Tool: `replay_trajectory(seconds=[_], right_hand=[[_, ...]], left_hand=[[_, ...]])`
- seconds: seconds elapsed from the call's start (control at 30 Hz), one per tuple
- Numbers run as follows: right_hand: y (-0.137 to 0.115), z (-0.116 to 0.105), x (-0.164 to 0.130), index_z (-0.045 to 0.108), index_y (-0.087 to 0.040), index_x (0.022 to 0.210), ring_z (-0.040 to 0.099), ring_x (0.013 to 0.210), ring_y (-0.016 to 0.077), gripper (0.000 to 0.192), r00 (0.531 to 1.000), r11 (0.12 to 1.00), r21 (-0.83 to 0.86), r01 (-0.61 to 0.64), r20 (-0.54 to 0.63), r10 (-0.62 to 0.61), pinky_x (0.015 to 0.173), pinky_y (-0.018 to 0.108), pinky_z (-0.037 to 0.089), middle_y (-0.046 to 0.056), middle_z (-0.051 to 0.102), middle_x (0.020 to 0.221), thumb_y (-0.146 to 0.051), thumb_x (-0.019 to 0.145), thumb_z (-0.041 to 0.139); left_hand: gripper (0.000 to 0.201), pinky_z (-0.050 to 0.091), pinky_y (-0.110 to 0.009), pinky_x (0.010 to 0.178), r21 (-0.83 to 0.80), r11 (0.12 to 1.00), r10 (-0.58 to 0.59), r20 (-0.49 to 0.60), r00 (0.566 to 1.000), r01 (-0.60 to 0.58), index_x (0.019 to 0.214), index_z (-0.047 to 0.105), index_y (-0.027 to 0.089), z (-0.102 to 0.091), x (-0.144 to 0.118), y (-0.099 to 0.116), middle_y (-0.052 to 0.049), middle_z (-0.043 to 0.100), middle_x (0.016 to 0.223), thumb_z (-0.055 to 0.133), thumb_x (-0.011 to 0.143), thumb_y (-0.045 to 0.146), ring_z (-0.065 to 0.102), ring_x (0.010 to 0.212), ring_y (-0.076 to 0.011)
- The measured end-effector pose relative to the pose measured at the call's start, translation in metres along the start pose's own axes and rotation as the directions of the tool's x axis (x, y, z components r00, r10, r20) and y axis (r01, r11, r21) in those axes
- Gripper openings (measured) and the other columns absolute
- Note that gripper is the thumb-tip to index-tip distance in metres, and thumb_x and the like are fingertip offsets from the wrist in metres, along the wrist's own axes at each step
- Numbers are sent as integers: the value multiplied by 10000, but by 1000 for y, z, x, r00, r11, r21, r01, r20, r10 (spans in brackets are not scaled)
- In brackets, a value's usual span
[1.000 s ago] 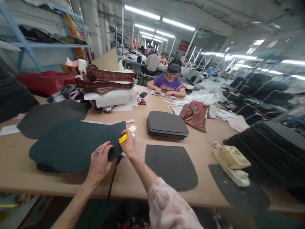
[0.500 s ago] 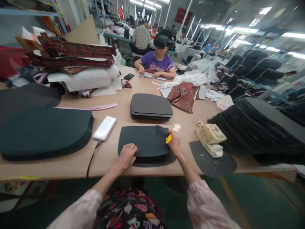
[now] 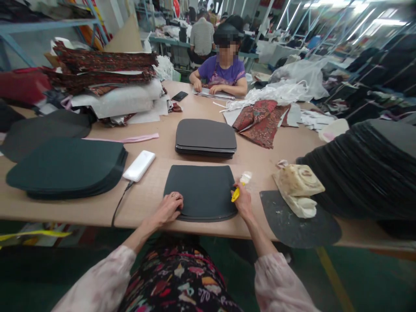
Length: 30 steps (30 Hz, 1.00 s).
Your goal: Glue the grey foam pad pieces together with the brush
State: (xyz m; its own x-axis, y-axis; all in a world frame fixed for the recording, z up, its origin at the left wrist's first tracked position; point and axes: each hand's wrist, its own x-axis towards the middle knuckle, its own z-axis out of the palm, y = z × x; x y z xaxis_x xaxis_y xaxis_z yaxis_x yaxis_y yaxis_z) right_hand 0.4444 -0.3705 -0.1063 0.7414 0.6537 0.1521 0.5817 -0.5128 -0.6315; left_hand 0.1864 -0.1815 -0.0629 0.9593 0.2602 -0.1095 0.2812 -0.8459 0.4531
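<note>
In front of me on the table lies a dark green-black curved panel (image 3: pixel 201 188), flush on at least one more like it. My left hand (image 3: pixel 170 208) rests on its left front corner, fingers lying over the surface. Held in my right hand (image 3: pixel 243 201) is a paintbrush (image 3: pixel 238 190) with a yellow handle and pale bristles pointing away from me. That hand touches the panel's right edge. Beyond it sits a stack of grey-topped panels (image 3: pixel 206 135). To the right, a glue-stained pale container (image 3: pixel 300 184) stands on a loose dark panel (image 3: pixel 292 227).
Dark panels are piled at left (image 3: pixel 68 167) and right (image 3: pixel 360 169). A white power bank (image 3: pixel 139 166) with a cable lies left of my work. Patterned fabric (image 3: pixel 260 123) and a phone (image 3: pixel 180 95) lie farther back. A co-worker (image 3: pixel 222 71) sits opposite, hands on papers.
The top panel has come down toward me and now lines up with the one beneath, whose front edge stuck out before. Both hands stay at its sides; the brush remains in my right hand.
</note>
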Motion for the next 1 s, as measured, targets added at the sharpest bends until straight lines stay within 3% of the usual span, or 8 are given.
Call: replay_trajectory(seconds=[0.1,0.17,0.3,0.37,0.5,0.63,0.8,1.0], right_hand=[[-3,-14,-9,573,-153,976,556,731,202,313,998,994,-95,49,-45,-53,650,294,387,94,612,829,-321,846,343],[-9,-33,-10,593,-150,1017,552,700,206,390,992,984,-163,69,-89,-84,645,304,382,102,617,793,-350,884,286],[-29,-75,11,581,-184,1139,549,610,186,488,985,999,-43,-12,-174,4,588,289,388,67,625,747,-506,875,326],[-43,-86,31,609,-196,1091,535,575,162,514,983,985,165,-57,-164,84,568,271,400,31,594,674,-556,866,320],[-81,-74,84,639,-162,975,499,498,121,501,992,797,597,-95,-13,127,538,255,426,-5,556,595,-591,809,440],[-131,-46,138,603,-151,1017,552,503,123,490,994,638,765,-92,104,19,558,270,469,3,615,638,-519,697,648],[-191,-11,200,615,-162,963,536,486,115,430,946,609,792,-42,227,-231,529,255,454,-14,593,596,-486,685,664],[-217,35,235,644,-161,799,466,499,88,338,877,691,722,-22,346,-334,490,220,377,-20,551,587,-467,660,672]], left_hand=[[221,385,-418,914,-37,996,-77,-49,996,76,914,578,204,-16,-8,0,-65,535,1114,616,709,279,455,1093,-260],[387,398,-417,935,-95,984,-169,-221,961,151,1143,501,208,-31,-12,-8,-83,531,1168,554,779,328,477,1105,-243],[466,419,-423,948,-169,950,-312,-578,754,263,1293,350,168,-52,-4,-21,-124,539,1192,437,849,285,511,1108,-232],[410,413,-440,962,-158,952,-301,-639,708,262,1255,396,157,-52,16,-18,-132,544,1193,420,857,250,507,1120,-238],[373,413,-437,985,-132,980,-201,-587,784,151,1202,459,154,-41,85,4,-129,534,1217,434,830,156,486,1154,-226],[456,335,-446,1057,-36,998,-65,-552,831,54,1234,435,160,-43,161,15,-121,464,1313,493,784,113,384,1253,-229],[507,249,-462,1088,93,992,-30,-484,875,85,1244,424,152,-57,220,-12,-126,444,1336,598,775,238,347,1279,-259],[434,220,-478,1085,131,983,-65,-419,906,132,1229,452,151,-47,233,-35,-135,477,1317,523,844,339,332,1297,-275]])
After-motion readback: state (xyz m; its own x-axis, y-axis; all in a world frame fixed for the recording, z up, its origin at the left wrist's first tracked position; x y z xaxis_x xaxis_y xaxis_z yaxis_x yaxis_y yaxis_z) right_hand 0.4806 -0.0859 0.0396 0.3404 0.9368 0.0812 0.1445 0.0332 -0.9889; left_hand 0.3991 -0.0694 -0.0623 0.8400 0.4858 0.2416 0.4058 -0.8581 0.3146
